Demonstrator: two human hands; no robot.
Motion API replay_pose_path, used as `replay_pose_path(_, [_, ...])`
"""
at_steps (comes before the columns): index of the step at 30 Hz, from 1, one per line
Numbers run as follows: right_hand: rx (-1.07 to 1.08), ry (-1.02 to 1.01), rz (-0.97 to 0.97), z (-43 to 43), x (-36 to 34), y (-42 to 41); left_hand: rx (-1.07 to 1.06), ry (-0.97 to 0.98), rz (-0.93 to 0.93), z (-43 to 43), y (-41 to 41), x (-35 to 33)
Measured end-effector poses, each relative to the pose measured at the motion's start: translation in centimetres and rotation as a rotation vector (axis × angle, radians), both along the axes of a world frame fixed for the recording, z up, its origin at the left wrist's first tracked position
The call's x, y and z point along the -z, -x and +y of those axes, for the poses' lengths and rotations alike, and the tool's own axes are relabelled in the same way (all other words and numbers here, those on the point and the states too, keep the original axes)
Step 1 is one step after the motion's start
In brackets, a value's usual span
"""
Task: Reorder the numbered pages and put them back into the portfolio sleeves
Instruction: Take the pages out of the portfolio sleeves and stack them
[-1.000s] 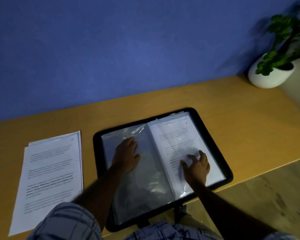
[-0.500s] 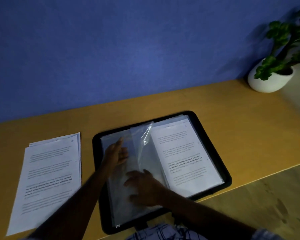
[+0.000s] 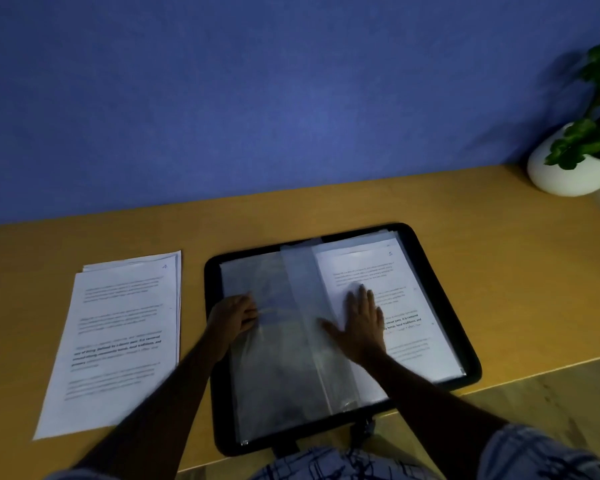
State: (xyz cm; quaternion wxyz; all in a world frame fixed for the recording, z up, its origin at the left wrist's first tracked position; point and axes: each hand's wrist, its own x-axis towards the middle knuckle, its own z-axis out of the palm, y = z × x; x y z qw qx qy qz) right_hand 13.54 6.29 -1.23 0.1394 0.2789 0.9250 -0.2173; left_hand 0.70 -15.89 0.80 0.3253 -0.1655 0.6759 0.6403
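Pages (image 3: pixel 118 341) lie stacked on the bench (image 3: pixel 326 209) just left of the open portfolio (image 3: pixel 442 289), long axis running away, nearest the left grip (image 3: pixel 234 318) (on an empty sleeve (image 3: pixel 274 375), pinching or pressing I cannot tell); right grip (image 3: pixel 361 327) flat, fingers spread, on a filled sleeve (image 3: pixel 413 282).

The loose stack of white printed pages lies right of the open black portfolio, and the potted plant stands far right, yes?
No. In the head view, the loose stack of white printed pages lies left of the open black portfolio. The green plant in its white pot does stand far right.
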Motion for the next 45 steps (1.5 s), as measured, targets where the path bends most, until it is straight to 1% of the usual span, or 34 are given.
replay_pose_path(2, [-0.105,-0.016,0.032,-1.6,0.6,0.2,-0.013,0.004,0.017,0.0,0.0,-0.2])
replay_pose_path(4, [-0.212,-0.001,0.047,-3.1,0.7,0.7,-0.004,0.013,0.079,-0.1,-0.2,-0.6])
replay_pose_path(5, [-0.261,0.036,0.041,-3.7,0.6,0.9,0.001,0.039,0.15,-0.2,-0.2,-0.5])
replay_pose_path(6, [-0.304,0.081,0.028,-4.4,0.5,1.2,0.029,0.11,0.258,-0.5,-0.2,-0.2])
replay_pose_path(8, [-0.359,0.162,0.0,-5.8,0.0,1.7,0.091,0.323,0.523,-1.2,0.0,0.1])
replay_pose_path(9, [-0.376,0.189,-0.007,-6.2,-0.3,1.9,0.09,0.397,0.605,-1.4,0.3,0.3])
replay_pose_path(11, [-0.459,0.194,0.0,-7.0,-0.9,2.4,0.036,0.469,0.682,-1.2,0.9,0.1])
replay_pose_path(12, [-0.519,0.208,-0.003,-7.4,-1.2,2.6,0.035,0.473,0.723,-0.8,1.1,-0.4])
replay_pose_path(15, [-0.717,0.343,-0.029,-9.3,-2.2,3.1,0.059,0.45,0.836,0.8,1.6,-1.8])
replay_pose_path(17, [-0.847,0.426,0.032,-10.3,-3.3,3.0,0.111,0.4,0.848,1.9,1.9,-2.6])
replay_pose_path(19, [-0.895,0.565,0.139,-10.2,-4.3,2.8,0.239,0.381,0.839,3.1,2.6,-2.7])
replay_pose_path(20, [-0.881,0.612,0.205,-9.8,-4.4,2.7,0.298,0.39,0.814,3.9,2.8,-2.6])
replay_pose_path(22, [-0.778,0.587,0.348,-8.3,-4.4,2.7,0.386,0.407,0.782,5.7,3.5,-2.3])
replay_pose_path(25, [-0.574,0.384,0.495,-4.0,-2.7,3.4,0.48,0.442,0.758,8.2,4.0,-1.1])
replay_pose_path(27, [-0.448,0.224,0.541,0.0,-1.3,3.8,0.557,0.484,0.744,9.7,4.2,-0.1])
replay_pose_path(29, [-0.32,0.104,0.487,4.1,-0.6,4.1,0.661,0.546,0.768,11.1,4.0,1.0])
replay_pose_path(32, [-0.218,-0.019,0.299,9.6,-0.4,4.0,0.807,0.667,0.87,13.1,3.5,2.4])
replay_pose_path(35, [-0.166,-0.116,0.168,13.8,-0.1,4.1,0.85,0.738,0.995,14.9,2.9,3.4])
replay_pose_path(36, [-0.144,-0.133,0.142,15.0,0.1,4.2,0.867,0.756,1.011,15.4,2.7,3.5])
replay_pose_path(39, [-0.091,-0.161,0.099,17.7,0.6,4.5,0.929,0.816,1.042,16.5,2.1,4.1])
replay_pose_path(42, [-0.139,-0.198,0.06,19.3,1.1,4.7,0.962,0.885,0.999,16.9,1.7,4.5])
replay_pose_path(45, [-0.168,-0.188,0.111,19.8,1.5,4.7,0.949,0.922,1.005,16.9,1.6,4.9])
